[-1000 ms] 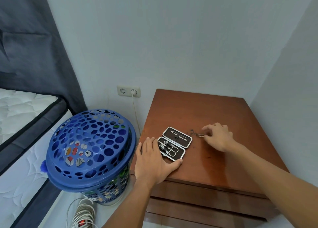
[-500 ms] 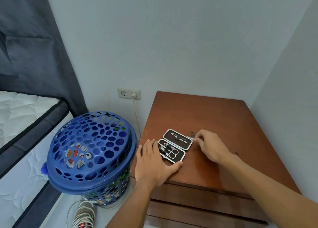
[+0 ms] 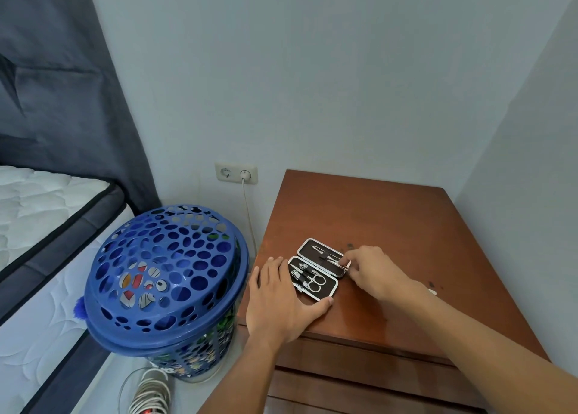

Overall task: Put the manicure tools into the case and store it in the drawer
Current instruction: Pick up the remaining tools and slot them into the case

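The black manicure case (image 3: 323, 284) with a silver rim lies open on the brown wooden nightstand (image 3: 359, 213), near its front left corner. Scissors (image 3: 314, 282) and other tools sit in the near half; thin tools lie in the far half. My left hand (image 3: 281, 301) rests flat on the top, fingers spread, thumb against the case's near edge. My right hand (image 3: 372, 270) pinches a small metal tool (image 3: 343, 264) at the right end of the far half. The drawer fronts (image 3: 359, 366) below are closed.
A blue perforated laundry basket (image 3: 162, 276) with a lid stands close to the nightstand's left side. A wall socket (image 3: 236, 173) with a white cable is behind it. A mattress (image 3: 40, 226) lies at left. Coiled cable (image 3: 150, 395) sits on the floor. A wall borders the nightstand's right side.
My right hand moved left from the bare wood to the case, carrying the small metal tool to the far half. My left hand stayed in place.
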